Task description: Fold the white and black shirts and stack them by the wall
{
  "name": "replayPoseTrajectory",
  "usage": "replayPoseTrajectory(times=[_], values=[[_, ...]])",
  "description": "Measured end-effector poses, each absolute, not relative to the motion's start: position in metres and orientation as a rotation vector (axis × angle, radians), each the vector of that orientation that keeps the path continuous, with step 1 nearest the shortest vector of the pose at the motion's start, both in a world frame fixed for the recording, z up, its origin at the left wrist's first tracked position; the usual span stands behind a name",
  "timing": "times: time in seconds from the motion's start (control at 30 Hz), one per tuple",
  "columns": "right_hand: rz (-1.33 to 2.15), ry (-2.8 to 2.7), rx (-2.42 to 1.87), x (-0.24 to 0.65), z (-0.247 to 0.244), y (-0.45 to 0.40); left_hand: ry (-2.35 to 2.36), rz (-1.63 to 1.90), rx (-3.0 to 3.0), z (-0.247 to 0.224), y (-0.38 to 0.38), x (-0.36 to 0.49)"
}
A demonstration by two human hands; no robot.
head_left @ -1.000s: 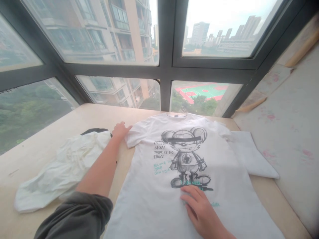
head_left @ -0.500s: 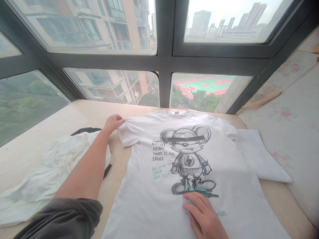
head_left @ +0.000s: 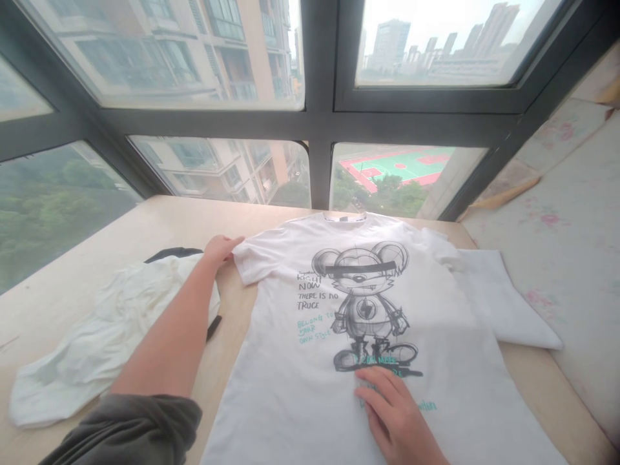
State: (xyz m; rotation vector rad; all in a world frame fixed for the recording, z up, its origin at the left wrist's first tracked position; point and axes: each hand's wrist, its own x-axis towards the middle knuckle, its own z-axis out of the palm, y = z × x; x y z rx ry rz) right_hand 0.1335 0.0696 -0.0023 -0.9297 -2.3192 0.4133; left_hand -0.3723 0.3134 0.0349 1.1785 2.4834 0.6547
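A white T-shirt (head_left: 285,394) lies spread front up, with a sketched cartoon mouse figure and black and green lettering; its collar points towards the window. My left hand (head_left: 221,248) is at the cuff of the left-side sleeve, fingers pinched together on the fabric edge. My right hand (head_left: 394,413) rests on the lower middle of the shirt, just below the printed feet. Its fingers are stretched out and loosely bent, covering part of the green lettering, and they grip nothing.
A crumpled pile of white cloth (head_left: 92,336) with a dark piece (head_left: 174,253) behind it lies left of my forearm. Folded white cloth (head_left: 504,303) sticks out right of the shirt. Grey window frames (head_left: 320,174) border the pale ledge (head_left: 165,216); floral wallpaper (head_left: 557,252) covers the right side.
My left hand has shifted slightly right, and the sleeve edge beside it sits a little further in. My right hand stays nearly in place on the shirt. The view has moved slightly.
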Motion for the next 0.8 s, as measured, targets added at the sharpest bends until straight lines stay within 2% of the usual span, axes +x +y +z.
replayPoseTrajectory(times=[0.27,0.8], values=[[0.415,-2.307,-0.945,0.132,-0.002,0.068,2.441,0.905,1.063,0.032,0.298,-0.366],[0.410,-2.326,-0.920,0.134,-0.005,0.070,2.494,0.833,1.064,0.037,0.311,-0.357]])
